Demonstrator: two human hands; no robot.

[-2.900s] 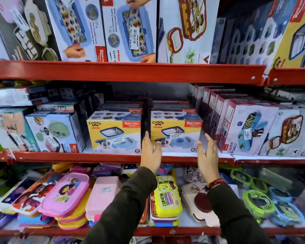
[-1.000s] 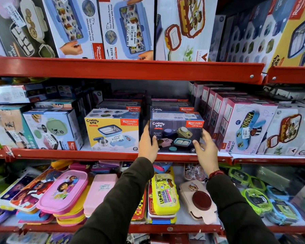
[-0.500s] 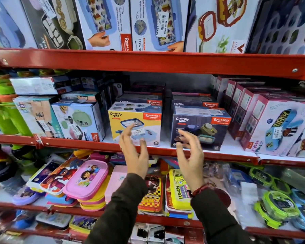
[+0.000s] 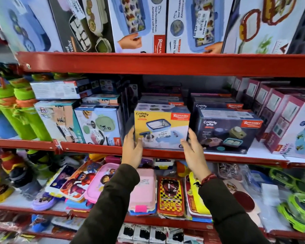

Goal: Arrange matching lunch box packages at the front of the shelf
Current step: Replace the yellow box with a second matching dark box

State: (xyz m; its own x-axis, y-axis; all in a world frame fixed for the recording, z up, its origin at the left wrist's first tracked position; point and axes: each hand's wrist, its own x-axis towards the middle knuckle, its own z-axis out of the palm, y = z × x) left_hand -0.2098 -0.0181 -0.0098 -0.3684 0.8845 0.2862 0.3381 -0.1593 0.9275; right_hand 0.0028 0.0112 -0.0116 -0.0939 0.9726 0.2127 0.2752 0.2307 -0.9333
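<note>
A yellow Crunchy Bite lunch box package (image 4: 161,126) stands at the front of the middle red shelf (image 4: 99,149). My left hand (image 4: 132,149) presses its left side and my right hand (image 4: 192,150) its right side, so both hands grip the box between them. A dark Crunchy Bite package (image 4: 226,131) stands just to its right at the shelf front, untouched. More dark packages of the same kind (image 4: 217,104) are stacked behind both.
White-and-teal boxes (image 4: 99,125) sit left of the yellow package, green bottles (image 4: 21,110) further left. Pink-edged boxes (image 4: 289,124) crowd the right. The upper shelf rail (image 4: 165,63) hangs close above. Flat plastic lunch boxes (image 4: 143,189) fill the lower shelf.
Both hands left the dark package, now standing at the shelf front, and moved left onto the yellow package. The view shifted left as well.
</note>
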